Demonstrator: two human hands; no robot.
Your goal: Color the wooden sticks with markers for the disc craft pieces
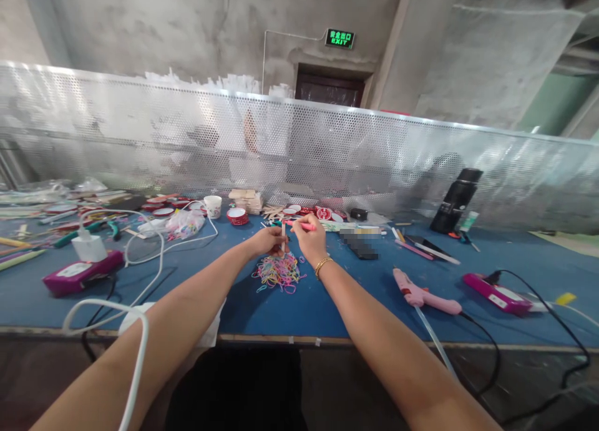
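My left hand (267, 241) is closed on a flat wooden stick (283, 236), held upright over the table. In my right hand (311, 241) is a pinkish-red marker pen (305, 226), pinched between the fingers; its tip points left at the upper part of the stick. Whether the tip touches the wood is too small to tell. Just below both hands lies a loose heap of colourful rubber bands (279, 274). Beyond them are more wooden sticks (276, 213) and round red-and-white discs (324, 213).
A pink glue gun (421, 295) and a purple power strip (498, 294) lie right; another purple power strip (82, 274) with a white cable sits left. A paper cup (213, 206), black bottle (456, 200) and dark phone-like object (360, 247) stand or lie farther back, before a perforated metal screen (350, 150).
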